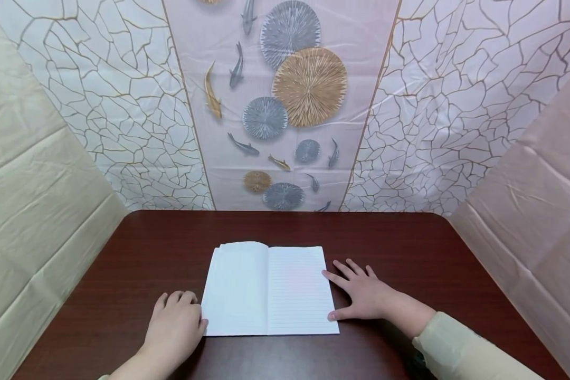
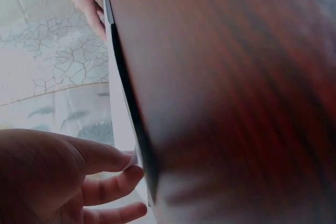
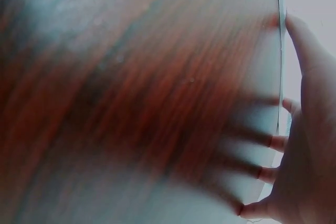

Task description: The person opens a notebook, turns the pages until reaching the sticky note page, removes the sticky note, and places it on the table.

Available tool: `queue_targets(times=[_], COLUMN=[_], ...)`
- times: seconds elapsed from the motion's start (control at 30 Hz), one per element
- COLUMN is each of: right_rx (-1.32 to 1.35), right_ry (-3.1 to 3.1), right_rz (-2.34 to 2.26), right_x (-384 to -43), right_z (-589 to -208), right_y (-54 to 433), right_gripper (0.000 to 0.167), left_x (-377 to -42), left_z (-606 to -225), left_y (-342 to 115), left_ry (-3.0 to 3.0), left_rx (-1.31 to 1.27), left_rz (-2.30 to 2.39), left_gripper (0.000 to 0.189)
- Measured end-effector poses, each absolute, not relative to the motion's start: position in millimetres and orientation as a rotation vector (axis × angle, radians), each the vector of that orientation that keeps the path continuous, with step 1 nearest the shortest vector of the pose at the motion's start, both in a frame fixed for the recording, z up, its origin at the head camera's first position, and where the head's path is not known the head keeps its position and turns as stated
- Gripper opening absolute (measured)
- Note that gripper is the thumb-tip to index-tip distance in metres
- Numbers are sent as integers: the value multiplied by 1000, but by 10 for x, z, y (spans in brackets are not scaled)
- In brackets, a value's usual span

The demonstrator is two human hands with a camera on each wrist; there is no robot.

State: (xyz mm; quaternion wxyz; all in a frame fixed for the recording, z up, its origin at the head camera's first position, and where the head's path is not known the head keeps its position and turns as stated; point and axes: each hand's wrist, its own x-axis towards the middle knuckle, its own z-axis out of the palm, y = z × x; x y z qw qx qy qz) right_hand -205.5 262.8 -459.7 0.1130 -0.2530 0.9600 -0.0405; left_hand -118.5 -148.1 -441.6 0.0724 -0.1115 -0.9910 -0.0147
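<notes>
An open notebook (image 1: 294, 290) lies on the dark red-brown table, its right page ruled with lines and its left page looking plain white. At the notebook's lower left edge is my left hand (image 1: 174, 324), fingers bent. The left wrist view shows that hand's thumb (image 2: 107, 157) and forefinger meeting at a white page edge, pinching it. My right hand (image 1: 368, 295) rests at the right edge with fingers spread; its thumb and forefinger touch the page margin, while the other fingertips (image 3: 268, 174) stand on the tabletop.
The table (image 1: 285, 227) reaches back to a patterned cloth (image 1: 280, 105) with fish and round motifs. Pale cloth walls stand on the left (image 1: 38, 211) and right (image 1: 527, 200). A light sleeve (image 1: 456, 343) covers the right forearm.
</notes>
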Motion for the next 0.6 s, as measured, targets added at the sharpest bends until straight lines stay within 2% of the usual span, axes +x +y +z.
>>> queue_targets(times=[0.6], right_rx=[-753], right_ry=[2815], right_rz=[-131], right_x=[-2061], right_z=[-4620], right_y=[2644], right_gripper=[103], left_x=[-1202], left_z=[-4416], left_y=[-1513], left_ry=[-3130], left_rx=[-320], left_rz=[-73], left_gripper=[28])
